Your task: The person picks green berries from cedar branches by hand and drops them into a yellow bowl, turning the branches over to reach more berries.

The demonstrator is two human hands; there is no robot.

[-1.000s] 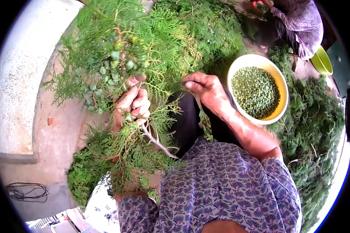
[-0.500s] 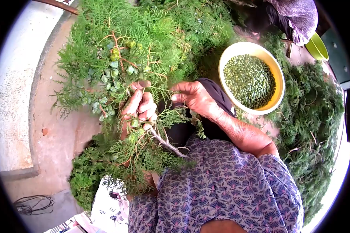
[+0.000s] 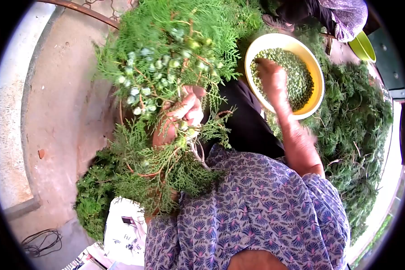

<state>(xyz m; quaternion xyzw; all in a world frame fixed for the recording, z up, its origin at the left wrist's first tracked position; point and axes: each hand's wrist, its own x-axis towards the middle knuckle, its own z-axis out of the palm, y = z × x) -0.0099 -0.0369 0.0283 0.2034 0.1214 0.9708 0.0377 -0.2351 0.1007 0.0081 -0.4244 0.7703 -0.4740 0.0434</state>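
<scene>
My left hand [image 3: 182, 114] is closed round a leafy conifer branch [image 3: 157, 166] with scale-like green sprays. Clusters of pale blue-green cones [image 3: 159, 67] hang on the branch just beyond the fingers. A bare woody stem end sticks out below the hand, toward my lap. Over a yellow basin [image 3: 320, 92] on my right, my right hand [image 3: 274, 81] reaches inside the rim, its fingers pointing down. Motion blurs those fingers, so whether they hold anything cannot be made out. Many small green cones [image 3: 297, 76] fill the lower part of the basin.
Cut conifer foliage [image 3: 355, 117] lies heaped on the right, with another heap [image 3: 94, 198] at lower left. Another person in a patterned purple top [image 3: 346, 13] sits at upper right near a green basin [image 3: 363, 47]. A black cable coil [image 3: 42, 243] lies on the floor.
My right hand has moved from the branch, beside my left hand, up and right into the basin. My left hand and the branch have shifted slightly right and up in view.
</scene>
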